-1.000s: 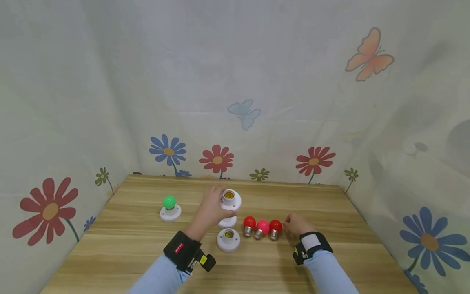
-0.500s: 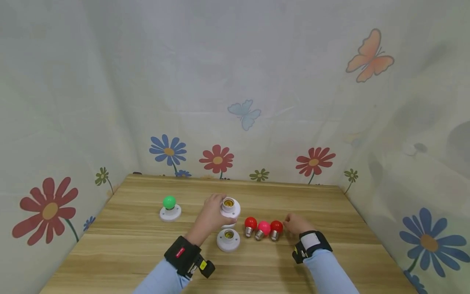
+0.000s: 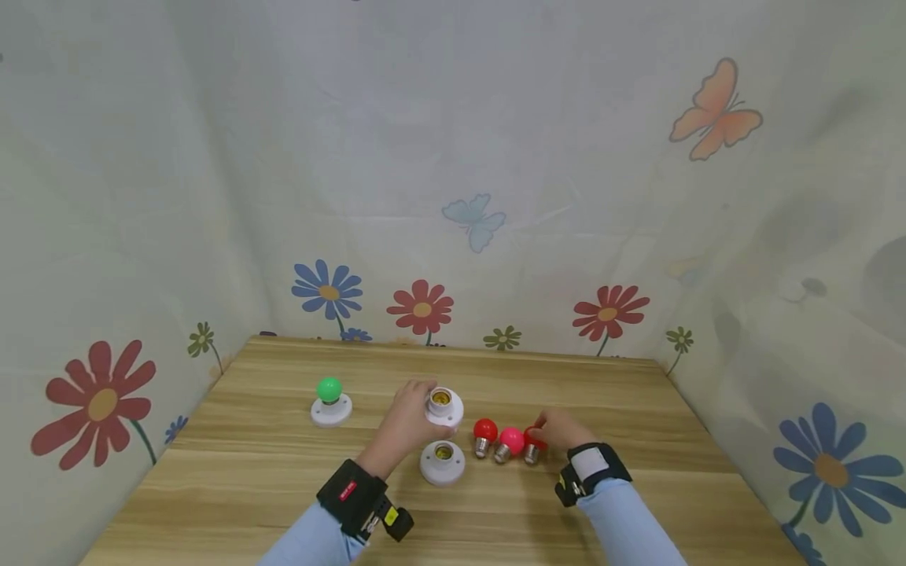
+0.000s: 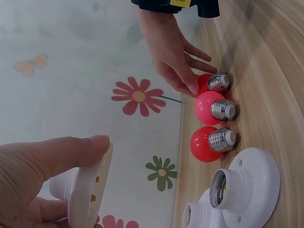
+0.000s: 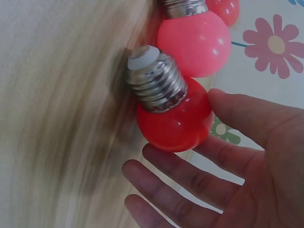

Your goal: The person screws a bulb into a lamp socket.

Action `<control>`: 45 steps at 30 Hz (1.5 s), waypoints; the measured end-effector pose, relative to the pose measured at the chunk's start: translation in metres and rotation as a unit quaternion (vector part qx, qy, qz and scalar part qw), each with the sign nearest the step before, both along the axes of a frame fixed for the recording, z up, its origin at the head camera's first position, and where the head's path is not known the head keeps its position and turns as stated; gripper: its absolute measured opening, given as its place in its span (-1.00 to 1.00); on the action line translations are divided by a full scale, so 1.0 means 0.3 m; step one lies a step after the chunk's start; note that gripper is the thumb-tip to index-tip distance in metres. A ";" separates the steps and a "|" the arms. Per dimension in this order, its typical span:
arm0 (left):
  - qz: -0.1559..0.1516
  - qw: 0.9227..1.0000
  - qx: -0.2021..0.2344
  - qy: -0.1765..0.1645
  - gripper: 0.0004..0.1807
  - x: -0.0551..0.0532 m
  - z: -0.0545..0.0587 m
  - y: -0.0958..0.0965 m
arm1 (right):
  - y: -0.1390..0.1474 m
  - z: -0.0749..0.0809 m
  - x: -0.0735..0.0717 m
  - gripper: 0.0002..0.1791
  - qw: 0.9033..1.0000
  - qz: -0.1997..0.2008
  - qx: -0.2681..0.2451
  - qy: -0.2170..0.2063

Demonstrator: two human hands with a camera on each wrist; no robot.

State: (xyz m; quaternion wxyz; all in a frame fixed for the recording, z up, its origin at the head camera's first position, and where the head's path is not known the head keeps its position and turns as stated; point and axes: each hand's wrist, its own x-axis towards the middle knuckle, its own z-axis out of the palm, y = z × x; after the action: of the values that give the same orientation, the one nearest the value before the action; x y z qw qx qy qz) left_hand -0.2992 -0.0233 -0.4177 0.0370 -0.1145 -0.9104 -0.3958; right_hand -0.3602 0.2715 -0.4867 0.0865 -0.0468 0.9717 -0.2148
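My left hand point(image 3: 409, 420) holds a white round lamp socket point(image 4: 84, 194) between thumb and fingers, raised off the table. In the head view the held socket mostly covers another one behind it. Two white lamp sockets point(image 4: 254, 185) stand on the table below it in the left wrist view; the nearer socket point(image 3: 442, 465) shows whole in the head view. My right hand point(image 3: 564, 431) has its thumb and fingers around the globe of the rightmost red light bulb point(image 5: 178, 121), whose metal screw base points toward me. The lower fingers point(image 5: 156, 183) are spread beside the bulb.
A pink bulb point(image 3: 511, 440) and another red bulb point(image 3: 484, 431) lie in a row left of the right hand. At the back left, a green bulb point(image 3: 329, 389) sits in a white socket point(image 3: 331, 412). A patterned cloth point(image 3: 531, 259) hangs behind the wooden table point(image 3: 283, 495).
My left hand has brought its socket down and nearer, over the sockets on the table. The right hand has moved left from beside the rightmost red bulb to take hold of it.
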 end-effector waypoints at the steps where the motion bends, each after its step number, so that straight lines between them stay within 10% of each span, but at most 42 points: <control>1: -0.001 1.000 0.001 0.001 -0.11 0.000 -0.002 0.000 | -0.003 0.003 0.006 -0.74 1.000 0.004 -0.001 0.007; 12: -0.009 1.000 0.012 -0.007 -0.14 0.001 0.001 0.008 | -0.052 0.086 0.045 -0.68 0.999 -0.011 0.000 0.050; 18: -0.016 1.000 0.021 -0.004 -0.13 -0.009 -0.009 0.016 | -0.171 0.248 0.087 -0.51 0.983 -0.045 -0.041 0.173; 25: -0.028 0.999 0.034 -0.018 -0.14 -0.008 -0.016 0.037 | -0.334 0.372 0.164 -0.41 0.909 0.088 -0.213 0.348; 29: -0.035 0.998 0.045 -0.015 -0.19 -0.009 -0.015 0.048 | -0.371 0.362 0.182 -0.36 0.879 0.188 -0.228 0.374; 45: -0.062 0.996 0.058 0.019 -0.26 0.000 -0.007 0.046 | -0.373 0.285 0.186 -0.36 0.896 0.232 -0.226 0.303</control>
State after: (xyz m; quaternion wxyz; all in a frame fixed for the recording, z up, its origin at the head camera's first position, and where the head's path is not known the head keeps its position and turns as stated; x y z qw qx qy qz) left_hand -0.2993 -0.0095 -0.4198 0.0358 -0.1758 -0.8762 -0.4473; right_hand -0.3044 0.1595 -0.4013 -0.1779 -0.3523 0.8374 -0.3780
